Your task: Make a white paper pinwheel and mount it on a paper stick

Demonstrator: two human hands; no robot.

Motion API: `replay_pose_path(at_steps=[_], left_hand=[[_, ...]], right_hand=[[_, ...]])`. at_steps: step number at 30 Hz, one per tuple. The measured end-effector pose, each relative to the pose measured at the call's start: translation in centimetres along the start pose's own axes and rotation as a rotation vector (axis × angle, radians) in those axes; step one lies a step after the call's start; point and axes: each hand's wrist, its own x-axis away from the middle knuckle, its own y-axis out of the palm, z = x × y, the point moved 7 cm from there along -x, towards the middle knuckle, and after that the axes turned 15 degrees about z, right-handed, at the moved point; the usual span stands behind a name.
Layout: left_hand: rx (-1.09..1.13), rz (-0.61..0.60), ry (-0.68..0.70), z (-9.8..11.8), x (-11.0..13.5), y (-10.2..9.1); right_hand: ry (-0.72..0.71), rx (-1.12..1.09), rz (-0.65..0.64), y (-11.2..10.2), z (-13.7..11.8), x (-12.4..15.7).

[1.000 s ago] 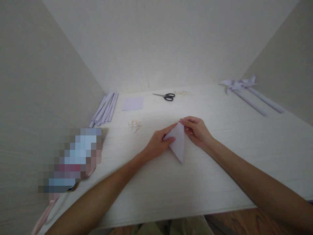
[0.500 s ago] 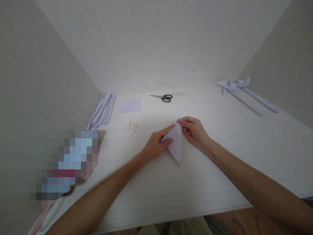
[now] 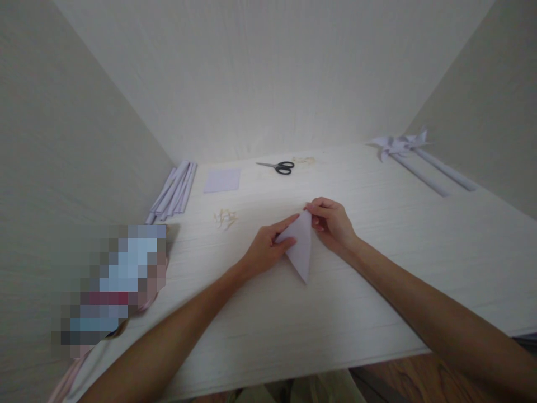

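Observation:
A pale lilac sheet folded into a triangle (image 3: 302, 251) lies on the white table (image 3: 377, 268), its point toward me. My left hand (image 3: 268, 246) presses on its left edge, thumb and forefinger pinched on the paper. My right hand (image 3: 333, 223) pinches the triangle's far tip with curled fingers. Both hands touch the folded paper.
At the back lie black-handled scissors (image 3: 277, 166), a flat lilac paper square (image 3: 222, 180) and a bundle of rolled paper tubes (image 3: 173, 191) at the left wall. Small wooden sticks (image 3: 224, 218) lie near. Paper pinwheels on tubes (image 3: 413, 154) rest at the right. A blurred object (image 3: 111, 280) sits left.
Both hands stay on the folded triangle with almost no movement; the view has shifted slightly, so everything sits a little further left.

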Motion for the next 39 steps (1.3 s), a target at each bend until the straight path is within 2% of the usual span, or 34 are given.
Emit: replay_pose_path(at_steps=[3, 6, 9, 11, 14, 18, 21, 24, 28, 31, 35, 39], left_hand=[[0.033, 0.035, -0.042, -0.2, -0.2, -0.2], [0.054, 0.147, -0.113, -0.9, -0.6, -1.1], [0.080, 0.326, -0.143, -1.4, -1.0, -2.7], [0.133, 0.385, -0.164, -1.7, -1.1, -3.4], [0.163, 0.338, -0.176, -2.0, -1.3, -3.3], [0.086, 0.242, -0.167, -1.9, -1.2, -2.6], [0.096, 0.236, -0.197, -1.9, -1.1, -2.4], [0.163, 0.265, -0.243, -1.9, -1.2, -2.4], [0.190, 0.314, -0.237, -1.6, -1.5, -2.6], [0.246, 0.402, -0.221, -1.6, -1.7, -3.4], [0.428, 0.536, -0.213, -2.3, -1.9, -4.8], [0.515, 0.571, -0.220, -2.7, -2.2, -5.3]], right_hand=[[-0.033, -0.003, 0.024, -0.2, -0.1, -0.1], [-0.034, 0.015, 0.004, -0.3, 0.0, -0.3], [-0.046, 0.106, -0.068, -0.2, -0.1, -0.6], [-0.056, 0.199, -0.153, -0.1, -0.2, -0.7], [-0.023, 0.368, -0.311, 0.0, -0.3, -0.6], [0.023, 0.597, -0.533, 0.1, -0.3, 0.1], [-0.004, 0.679, -0.604, -0.2, -0.3, 0.1], [-0.040, 0.646, -0.520, -0.9, -0.4, -1.0], [-0.067, 0.525, -0.303, -2.1, -0.7, -2.6], [-0.079, 0.441, -0.169, -2.6, -1.0, -3.0], [-0.129, 0.507, -0.186, -1.8, -1.0, -2.3], [-0.188, 0.646, -0.271, -1.0, -0.9, -1.6]])
